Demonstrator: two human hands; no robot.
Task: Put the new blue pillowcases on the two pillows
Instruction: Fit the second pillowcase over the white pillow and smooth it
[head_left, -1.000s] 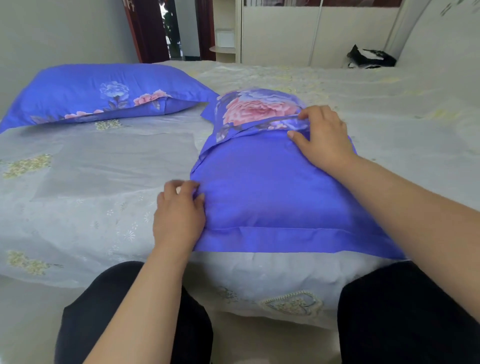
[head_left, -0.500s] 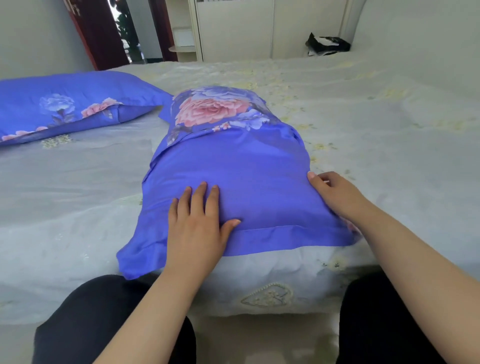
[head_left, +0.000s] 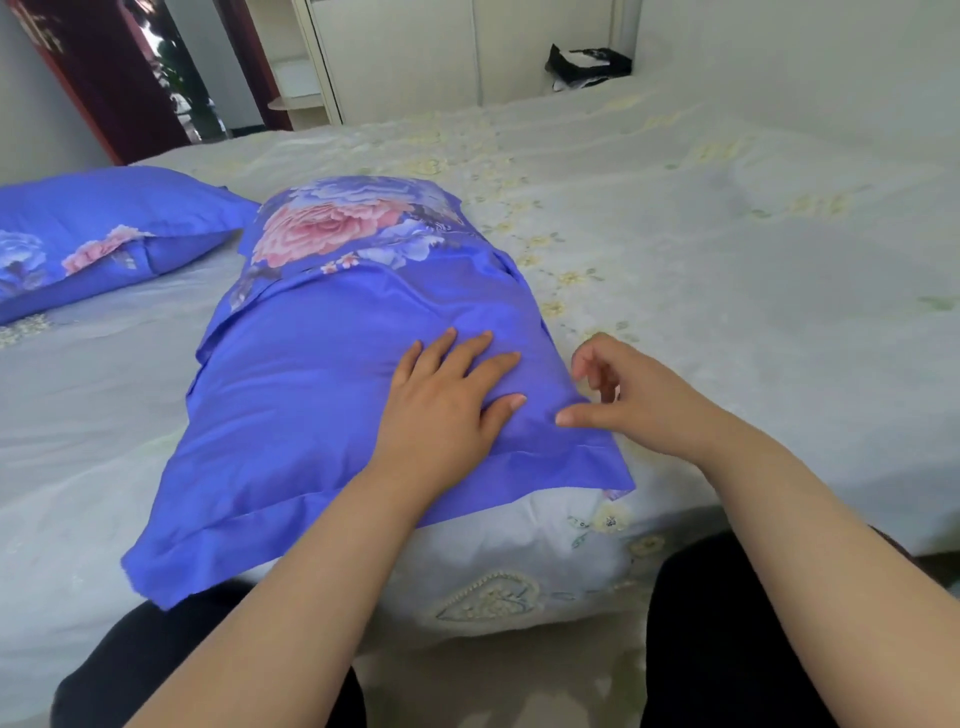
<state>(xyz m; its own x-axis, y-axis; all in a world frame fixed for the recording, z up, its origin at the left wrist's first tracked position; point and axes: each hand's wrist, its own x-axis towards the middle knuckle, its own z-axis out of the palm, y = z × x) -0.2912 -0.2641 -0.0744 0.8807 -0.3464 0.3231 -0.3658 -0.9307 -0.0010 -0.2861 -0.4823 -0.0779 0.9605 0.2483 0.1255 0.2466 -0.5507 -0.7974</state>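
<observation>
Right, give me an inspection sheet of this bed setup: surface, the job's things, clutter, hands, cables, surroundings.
Surface: bed with a pale flowered cover, wrinkled.
Job's things: near pillow in its blue flowered case, lying at the bed's edge; second pillow in the same kind of case, back left.
Clutter: black bag at the bed's far side.
Hands: left hand flat on the near pillow; right hand at its right edge, fingers loosely curled, holding nothing.
Cables: nothing seen.
Surroundings: white wardrobe, dark red doorway.
</observation>
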